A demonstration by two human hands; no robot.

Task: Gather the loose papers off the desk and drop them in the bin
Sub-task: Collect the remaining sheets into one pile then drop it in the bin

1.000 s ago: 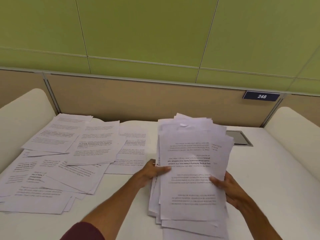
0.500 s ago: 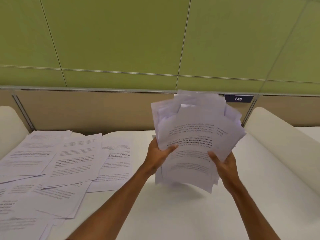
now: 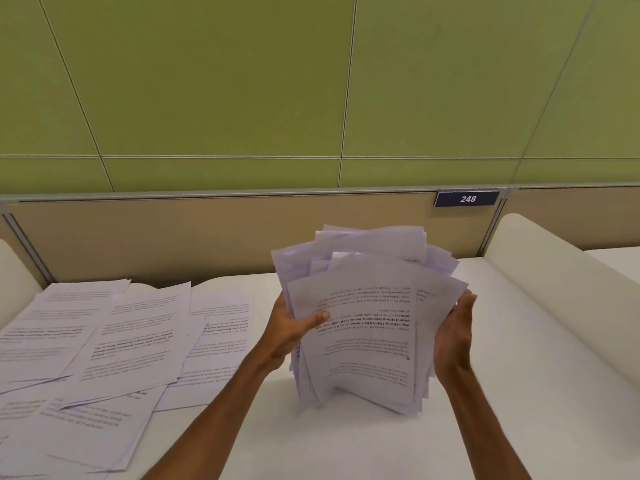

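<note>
A thick, uneven stack of printed papers [image 3: 367, 320] stands nearly upright, its lower edge on or just above the white desk [image 3: 346, 441]. My left hand [image 3: 289, 325] grips the stack's left edge, thumb across the front sheet. My right hand [image 3: 455, 332] lies against the right edge with straight fingers and the palm turned inward. Several more loose printed sheets [image 3: 104, 344] lie overlapping on the left part of the desk. No bin is in view.
A beige partition [image 3: 207, 233] with a dark plate reading 248 [image 3: 467, 199] runs behind the desk, under a green wall. Rounded white dividers rise at the right [image 3: 561, 285] and far left [image 3: 10, 278].
The stack was lifted off the desk and turned upright, then came down toward the desk. My right hand moved from gripping the bottom corner to lying flat against the right edge.
</note>
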